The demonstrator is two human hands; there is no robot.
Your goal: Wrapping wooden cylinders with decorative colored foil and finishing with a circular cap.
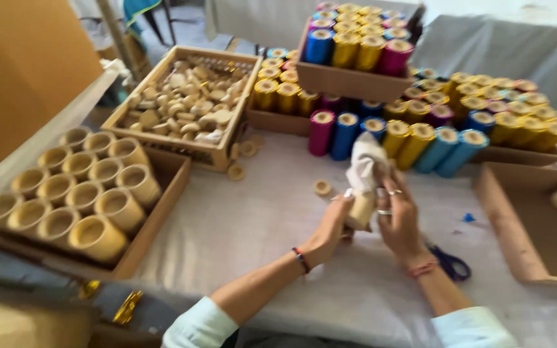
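Both my hands meet over the middle of the white-covered table [240, 225]. My left hand [331, 227] grips a plain cream cardboard tube [360, 210] from its left side. My right hand [398, 219], with rings on the fingers, presses against the tube's right side and holds a crumpled white cloth or paper [365, 162] that sticks up above the tube. The tube's lower end is hidden behind my fingers. One small round disc [322, 187] lies on the table just left of the hands.
A cardboard tray of bare open tubes [78, 193] sits at the left, a wooden crate of round discs [185, 103] behind it. Foil-wrapped gold, blue and pink tubes [420, 122] fill boxes at the back. Purple-handled scissors [451, 264] lie by my right wrist. An open cardboard box [530, 225] stands right.
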